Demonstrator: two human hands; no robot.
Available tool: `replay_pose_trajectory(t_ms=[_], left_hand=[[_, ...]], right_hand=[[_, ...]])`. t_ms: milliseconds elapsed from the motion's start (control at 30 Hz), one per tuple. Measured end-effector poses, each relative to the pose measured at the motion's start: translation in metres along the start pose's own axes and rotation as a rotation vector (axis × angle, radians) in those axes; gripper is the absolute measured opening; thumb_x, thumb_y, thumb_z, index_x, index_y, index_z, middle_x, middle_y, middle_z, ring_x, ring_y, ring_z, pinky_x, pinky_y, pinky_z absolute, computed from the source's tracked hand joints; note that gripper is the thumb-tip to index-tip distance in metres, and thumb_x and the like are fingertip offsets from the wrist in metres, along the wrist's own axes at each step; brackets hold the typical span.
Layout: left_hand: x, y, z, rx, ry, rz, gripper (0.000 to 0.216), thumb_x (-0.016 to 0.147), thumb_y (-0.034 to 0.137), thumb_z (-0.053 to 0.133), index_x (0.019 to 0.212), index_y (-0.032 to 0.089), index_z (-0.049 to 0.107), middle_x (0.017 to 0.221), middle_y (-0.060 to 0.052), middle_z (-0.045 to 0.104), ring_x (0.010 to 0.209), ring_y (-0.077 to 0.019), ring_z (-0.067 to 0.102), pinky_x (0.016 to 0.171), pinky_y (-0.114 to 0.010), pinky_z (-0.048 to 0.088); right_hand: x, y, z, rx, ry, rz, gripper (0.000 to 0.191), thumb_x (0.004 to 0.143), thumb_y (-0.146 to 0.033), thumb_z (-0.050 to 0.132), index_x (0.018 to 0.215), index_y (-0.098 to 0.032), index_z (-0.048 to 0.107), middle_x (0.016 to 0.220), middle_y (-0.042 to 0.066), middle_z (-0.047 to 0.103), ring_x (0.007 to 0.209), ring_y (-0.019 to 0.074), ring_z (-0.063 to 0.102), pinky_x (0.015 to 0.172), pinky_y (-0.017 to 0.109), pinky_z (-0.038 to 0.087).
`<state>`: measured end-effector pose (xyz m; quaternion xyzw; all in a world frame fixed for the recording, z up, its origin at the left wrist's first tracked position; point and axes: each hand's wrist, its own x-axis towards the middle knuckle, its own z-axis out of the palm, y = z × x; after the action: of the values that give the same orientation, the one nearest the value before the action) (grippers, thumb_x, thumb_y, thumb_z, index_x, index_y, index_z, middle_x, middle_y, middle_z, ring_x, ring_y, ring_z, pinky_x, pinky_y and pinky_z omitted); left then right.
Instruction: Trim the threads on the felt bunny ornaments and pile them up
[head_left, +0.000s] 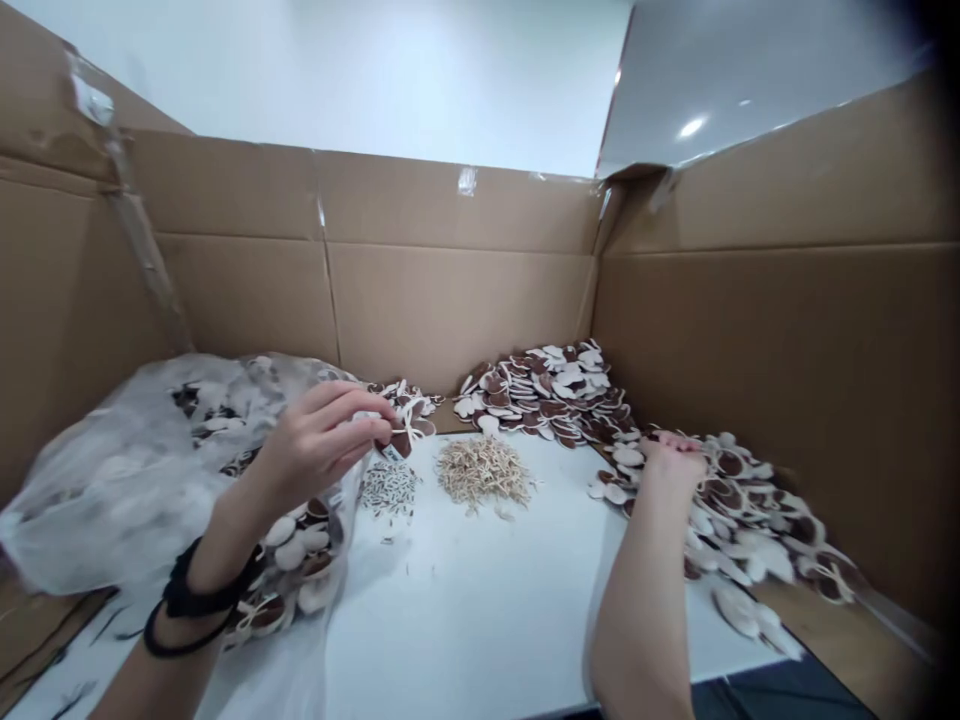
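My left hand (330, 435) is raised over the left part of the white board (480, 610). Its fingers pinch a small brown piece with a cream bow (401, 432), which looks like a padded felt shape. Beneath it lies a heap of tiny black-and-white bits (388, 488). My right hand (675, 447) reaches to the right, at the edge of a pile of similar brown and white pieces (739, 500). Its fingertips are mostly hidden behind the back of the hand and wrist, so any hold is unclear.
Cardboard walls (465, 300) surround the board at the back and sides. A clear plastic bag (127, 490) of brown and white pieces lies at left. Small pale tan bits (484, 472) are heaped mid-board. Another pile of brown and white pieces (544, 395) leans in the back corner.
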<state>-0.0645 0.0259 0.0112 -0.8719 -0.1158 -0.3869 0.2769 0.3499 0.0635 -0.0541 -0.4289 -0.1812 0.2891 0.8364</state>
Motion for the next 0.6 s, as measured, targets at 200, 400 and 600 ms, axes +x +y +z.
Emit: replay_pose_trajectory(t_ms=[200, 400, 600], left_hand=[[-0.004, -0.001, 0.0, 0.063, 0.135, 0.036, 0.015, 0.082, 0.001, 0.058, 0.082, 0.017, 0.059, 0.091, -0.006, 0.067, 0.084, -0.0183, 0.057, 0.073, -0.031, 0.049], [-0.007, 0.004, 0.002, 0.226, 0.248, 0.074, 0.012, 0.081, 0.008, 0.063, 0.084, 0.019, 0.061, 0.09, -0.005, 0.063, 0.08, -0.0182, 0.056, 0.068, -0.031, 0.049], [-0.006, 0.007, 0.005, 0.315, 0.311, 0.037, 0.018, 0.078, 0.004, 0.064, 0.084, 0.02, 0.061, 0.088, -0.005, 0.061, 0.079, -0.018, 0.056, 0.07, -0.031, 0.05]], right_hand=[[-0.016, -0.004, 0.057, 0.277, -0.168, -0.005, 0.03, 0.098, -0.023, 0.043, 0.069, -0.015, 0.048, 0.052, -0.009, 0.031, 0.037, 0.0034, 0.024, 0.034, 0.014, 0.024], [-0.111, -0.014, 0.106, 0.155, -0.786, 0.029, 0.018, 0.09, -0.027, 0.049, 0.079, -0.018, 0.06, 0.05, -0.008, 0.028, 0.037, 0.0058, 0.015, 0.033, 0.02, 0.011], [-0.195, 0.007, 0.122, -0.368, -1.335, -0.129, 0.034, 0.088, -0.051, 0.053, 0.101, -0.021, 0.06, 0.06, -0.003, 0.042, 0.051, 0.0104, 0.034, 0.044, 0.023, 0.026]])
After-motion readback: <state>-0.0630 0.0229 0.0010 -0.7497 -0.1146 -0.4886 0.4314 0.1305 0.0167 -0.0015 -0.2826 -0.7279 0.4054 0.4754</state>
